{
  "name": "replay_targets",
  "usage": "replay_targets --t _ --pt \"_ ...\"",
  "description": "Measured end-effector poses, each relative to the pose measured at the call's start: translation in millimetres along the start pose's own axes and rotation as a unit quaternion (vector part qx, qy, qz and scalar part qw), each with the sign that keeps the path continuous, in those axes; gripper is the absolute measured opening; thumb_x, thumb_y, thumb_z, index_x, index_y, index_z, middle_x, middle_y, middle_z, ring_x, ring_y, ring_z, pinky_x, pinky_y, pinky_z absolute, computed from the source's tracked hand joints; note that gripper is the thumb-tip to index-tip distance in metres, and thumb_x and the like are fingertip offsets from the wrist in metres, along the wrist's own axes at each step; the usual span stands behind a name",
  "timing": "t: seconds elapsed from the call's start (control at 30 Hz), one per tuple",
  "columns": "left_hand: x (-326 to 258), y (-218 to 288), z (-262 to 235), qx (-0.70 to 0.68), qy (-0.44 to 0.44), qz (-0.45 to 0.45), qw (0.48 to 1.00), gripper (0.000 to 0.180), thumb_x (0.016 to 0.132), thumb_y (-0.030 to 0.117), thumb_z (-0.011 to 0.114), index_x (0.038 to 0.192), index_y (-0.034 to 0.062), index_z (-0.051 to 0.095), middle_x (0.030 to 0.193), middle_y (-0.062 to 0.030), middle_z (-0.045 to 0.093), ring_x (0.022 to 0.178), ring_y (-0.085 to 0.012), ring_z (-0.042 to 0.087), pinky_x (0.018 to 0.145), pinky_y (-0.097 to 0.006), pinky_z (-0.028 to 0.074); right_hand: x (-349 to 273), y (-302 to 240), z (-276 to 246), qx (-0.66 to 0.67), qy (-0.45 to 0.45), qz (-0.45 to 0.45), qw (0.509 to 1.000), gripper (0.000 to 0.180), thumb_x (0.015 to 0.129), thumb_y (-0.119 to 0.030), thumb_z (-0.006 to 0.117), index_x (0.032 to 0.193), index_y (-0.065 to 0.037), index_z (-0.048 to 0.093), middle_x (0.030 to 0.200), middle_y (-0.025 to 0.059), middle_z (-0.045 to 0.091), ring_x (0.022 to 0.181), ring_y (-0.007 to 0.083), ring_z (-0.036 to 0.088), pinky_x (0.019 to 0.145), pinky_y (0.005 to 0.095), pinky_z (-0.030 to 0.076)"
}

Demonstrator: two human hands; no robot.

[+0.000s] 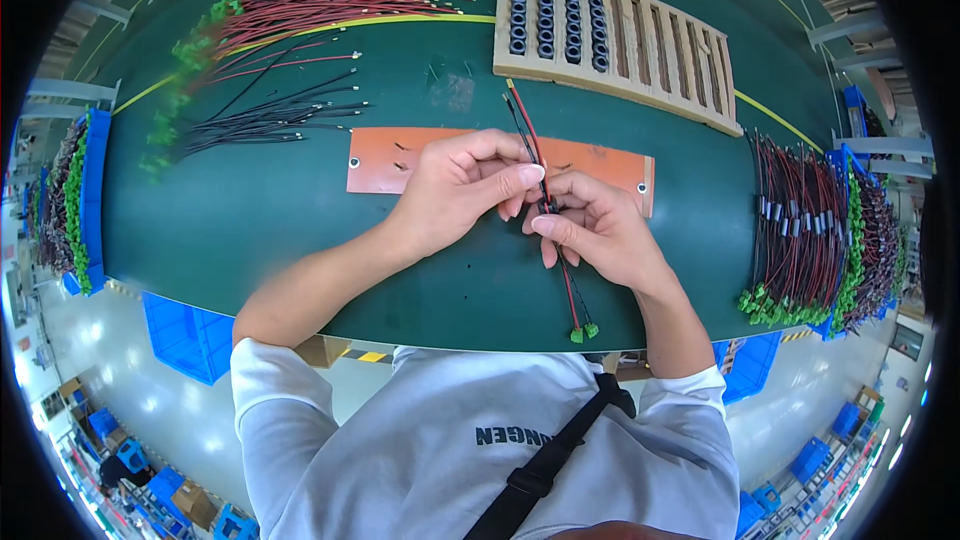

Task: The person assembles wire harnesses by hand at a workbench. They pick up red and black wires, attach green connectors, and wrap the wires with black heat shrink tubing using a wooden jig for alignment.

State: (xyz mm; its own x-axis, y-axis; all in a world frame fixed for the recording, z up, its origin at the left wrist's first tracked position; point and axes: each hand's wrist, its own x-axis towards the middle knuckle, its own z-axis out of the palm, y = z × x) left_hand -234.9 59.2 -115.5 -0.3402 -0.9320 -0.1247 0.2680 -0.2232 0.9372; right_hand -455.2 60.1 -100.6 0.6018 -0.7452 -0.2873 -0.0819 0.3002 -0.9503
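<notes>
In front of me, over the orange board [620,166], both hands work on one pair of wires, a red wire [524,116] and a black wire beside it. Their bare tips point away from me, and small green connectors [577,335] hang at the near ends. My left hand [462,180] pinches the wires between thumb and fingers. Just below it, my right hand [602,230] is closed round the wires and a small black ring [547,206] that they appear to pass through. The fingers partly hide the ring.
A wooden rack [515,67] with rows of black rings and bare slots stands at the far right. Red wires [340,2] and black wires [280,112] with green connectors lie at left. Wires with grey sleeves [795,215] pile at right. Blue bins [95,195] flank the green table [230,225].
</notes>
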Motion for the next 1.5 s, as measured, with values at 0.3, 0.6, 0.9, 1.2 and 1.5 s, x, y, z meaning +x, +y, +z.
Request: replay_targets --t 0.3,0.6,0.9,1.2,1.5 --pt "0.7 1.8 -1.6 0.019 -0.032 0.041 0.998 0.014 0.107 0.015 0.058 0.103 0.0029 0.061 0.088 -0.0048 0.065 0.075 -0.0083 0.058 0.068 -0.024 0.048 4.3 2.2 -0.9 0.083 -0.033 0.014 0.996 0.034 0.11 -0.031 0.051 0.121 -0.001 0.062 0.1 0.008 0.071 0.076 0.0111 0.066 0.06 0.0224 0.049" --pt "2.4 -4.2 -0.6 -0.023 0.007 0.046 0.999 0.013 0.107 0.014 0.056 0.102 0.002 0.059 0.084 -0.004 0.061 0.072 -0.0091 0.055 0.067 -0.026 0.049 8.1 8.3 3.9 0.054 -0.053 0.001 0.997 0.033 0.112 -0.031 0.045 0.117 -0.003 0.062 0.092 0.003 0.064 0.075 0.0089 0.059 0.064 0.0218 0.046" --pt "3.5 -0.3 -7.4 -0.071 0.024 -0.002 0.997 0.014 0.106 0.013 0.059 0.101 0.0 0.061 0.086 -0.0103 0.066 0.068 -0.0125 0.059 0.063 -0.03 0.055 9.4 12.9 6.5 0.03 -0.053 -0.019 0.998 0.031 0.112 -0.03 0.045 0.115 -0.003 0.06 0.089 0.0023 0.063 0.072 0.0091 0.055 0.062 0.0227 0.043" --pt "12.3 3.1 -8.8 -0.022 0.014 0.067 0.997 0.021 0.106 0.012 0.058 0.117 -0.0035 0.067 0.105 -0.0149 0.073 0.071 -0.013 0.062 0.07 -0.031 0.056 8.5 18.2 11.2 0.107 -0.015 -0.001 0.994 0.038 0.113 -0.037 0.04 0.116 -0.004 0.058 0.079 0.0039 0.062 0.063 0.0084 0.055 0.058 0.0218 0.041" --pt "12.0 12.7 -17.6 -0.014 0.032 0.018 0.999 0.032 0.108 0.019 0.056 0.127 -0.005 0.065 0.107 -0.014 0.072 0.076 -0.0117 0.062 0.074 -0.027 0.053 6.1 13.8 14.5 0.021 -0.034 0.019 0.999 0.04 0.113 -0.038 0.04 0.117 -0.003 0.059 0.079 0.0038 0.063 0.064 0.008 0.056 0.056 0.0218 0.042"
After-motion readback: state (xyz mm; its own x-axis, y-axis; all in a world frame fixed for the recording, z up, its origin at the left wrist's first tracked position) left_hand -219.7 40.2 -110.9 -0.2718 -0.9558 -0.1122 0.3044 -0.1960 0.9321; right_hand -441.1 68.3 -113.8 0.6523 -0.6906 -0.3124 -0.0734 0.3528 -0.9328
